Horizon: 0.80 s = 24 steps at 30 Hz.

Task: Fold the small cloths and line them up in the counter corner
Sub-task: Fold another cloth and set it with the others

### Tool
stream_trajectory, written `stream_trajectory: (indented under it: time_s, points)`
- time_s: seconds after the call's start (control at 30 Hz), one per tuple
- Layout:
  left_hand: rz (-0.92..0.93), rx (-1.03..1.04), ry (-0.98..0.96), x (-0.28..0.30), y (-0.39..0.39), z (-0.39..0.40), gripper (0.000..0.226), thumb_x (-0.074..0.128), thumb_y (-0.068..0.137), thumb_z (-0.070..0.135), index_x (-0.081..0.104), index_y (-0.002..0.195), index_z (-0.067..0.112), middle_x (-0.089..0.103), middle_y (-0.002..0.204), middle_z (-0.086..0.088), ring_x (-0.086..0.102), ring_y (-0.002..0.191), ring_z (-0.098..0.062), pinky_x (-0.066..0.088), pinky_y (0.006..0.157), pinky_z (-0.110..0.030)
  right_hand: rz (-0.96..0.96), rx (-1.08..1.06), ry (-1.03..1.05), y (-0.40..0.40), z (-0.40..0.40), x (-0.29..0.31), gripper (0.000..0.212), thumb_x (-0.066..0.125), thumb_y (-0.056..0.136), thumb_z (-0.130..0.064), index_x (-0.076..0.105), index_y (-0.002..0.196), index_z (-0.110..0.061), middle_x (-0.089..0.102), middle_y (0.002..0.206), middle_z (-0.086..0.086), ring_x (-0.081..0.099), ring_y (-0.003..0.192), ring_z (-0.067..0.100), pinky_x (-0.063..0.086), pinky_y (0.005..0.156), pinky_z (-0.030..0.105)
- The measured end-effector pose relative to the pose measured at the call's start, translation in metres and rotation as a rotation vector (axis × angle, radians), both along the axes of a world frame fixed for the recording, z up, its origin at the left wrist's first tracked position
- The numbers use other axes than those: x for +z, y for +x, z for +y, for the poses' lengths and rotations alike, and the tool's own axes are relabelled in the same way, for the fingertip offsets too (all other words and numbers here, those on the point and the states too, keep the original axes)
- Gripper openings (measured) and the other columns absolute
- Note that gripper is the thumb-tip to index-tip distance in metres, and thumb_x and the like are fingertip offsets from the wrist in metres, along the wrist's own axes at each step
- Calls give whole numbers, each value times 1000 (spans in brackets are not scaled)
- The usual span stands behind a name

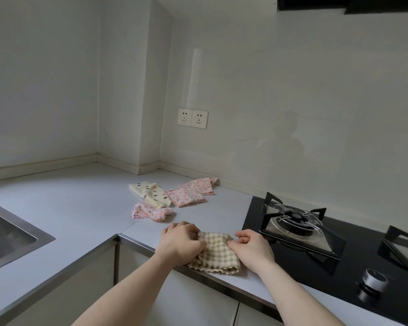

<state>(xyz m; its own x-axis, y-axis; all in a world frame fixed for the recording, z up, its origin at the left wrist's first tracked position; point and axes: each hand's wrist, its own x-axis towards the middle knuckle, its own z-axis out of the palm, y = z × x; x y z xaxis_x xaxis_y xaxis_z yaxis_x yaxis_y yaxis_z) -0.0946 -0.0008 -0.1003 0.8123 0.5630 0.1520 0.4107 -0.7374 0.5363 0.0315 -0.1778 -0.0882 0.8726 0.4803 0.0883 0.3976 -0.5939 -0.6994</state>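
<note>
A beige checked cloth (216, 254) lies folded at the counter's front edge, its scalloped hem hanging slightly over. My left hand (181, 243) pinches its left side and my right hand (253, 248) pinches its right side. Further back lie three unfolded cloths: a cream one with dark dots (150, 192), a pink floral one (192, 191) near the wall, and a crumpled pink one (150, 211) closest to me.
A black gas hob (304, 229) with pan supports and a knob (372, 282) fills the counter to the right. A steel sink (7, 236) sits at the left. The grey counter (76, 196) runs back to a wall corner with two sockets (192, 117).
</note>
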Motion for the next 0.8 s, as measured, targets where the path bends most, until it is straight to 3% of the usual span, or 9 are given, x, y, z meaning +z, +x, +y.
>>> stream_trajectory:
  time_s: [0.13, 0.3, 0.37, 0.5, 0.6, 0.7, 0.8]
  points:
    - [-8, 12, -35, 3, 0, -1, 43, 53, 78, 46, 65, 117, 33, 61, 129, 9, 46, 125, -22, 31, 109, -38, -28, 17, -72, -4, 2, 0, 46, 66, 81, -66, 67, 118, -38, 62, 97, -24, 61, 102, 6, 49, 88, 28]
    - [-90, 24, -209, 4, -5, 0, 30, 52, 62, 40, 63, 88, 31, 69, 91, 8, 58, 100, -20, 45, 90, -32, -93, 8, -116, -14, 6, 0, 40, 55, 77, -76, 74, 90, -45, 72, 100, -22, 64, 102, 10, 51, 95, 36]
    - [-122, 33, -292, 4, -7, 2, 27, 54, 60, 35, 64, 85, 29, 71, 84, 9, 63, 95, -20, 50, 83, -30, -61, 10, -123, -14, 5, 2, 31, 61, 77, -69, 74, 76, -41, 73, 89, -22, 64, 95, 8, 51, 91, 33]
    - [-161, 27, -403, 7, -12, 2, 28, 56, 62, 30, 66, 88, 32, 74, 79, 13, 69, 83, -15, 57, 78, -29, 68, 39, -94, -5, 5, 5, 13, 72, 66, -51, 77, 75, -43, 73, 78, -21, 66, 90, 6, 52, 89, 31]
    - [-178, 3, -406, 7, -13, 3, 36, 59, 62, 30, 69, 95, 41, 73, 81, 15, 69, 87, -12, 57, 83, -29, 140, 60, 15, 3, 3, 1, 25, 75, 57, -44, 78, 81, -37, 75, 83, -20, 69, 91, 6, 55, 93, 34]
    - [-172, -21, -373, 5, -12, 5, 32, 63, 63, 36, 74, 91, 47, 74, 82, 18, 69, 91, -8, 58, 85, -30, 175, 79, 164, 7, 2, -2, 21, 80, 64, -26, 78, 85, -27, 78, 85, -14, 73, 88, 8, 58, 94, 38]
    - [-252, -32, -398, 7, -12, 3, 13, 70, 76, 27, 78, 79, 36, 75, 73, 16, 70, 77, -4, 56, 71, -23, 169, 80, 279, 5, 1, -3, 17, 77, 77, -8, 76, 88, -22, 79, 84, -11, 74, 84, 9, 59, 90, 35]
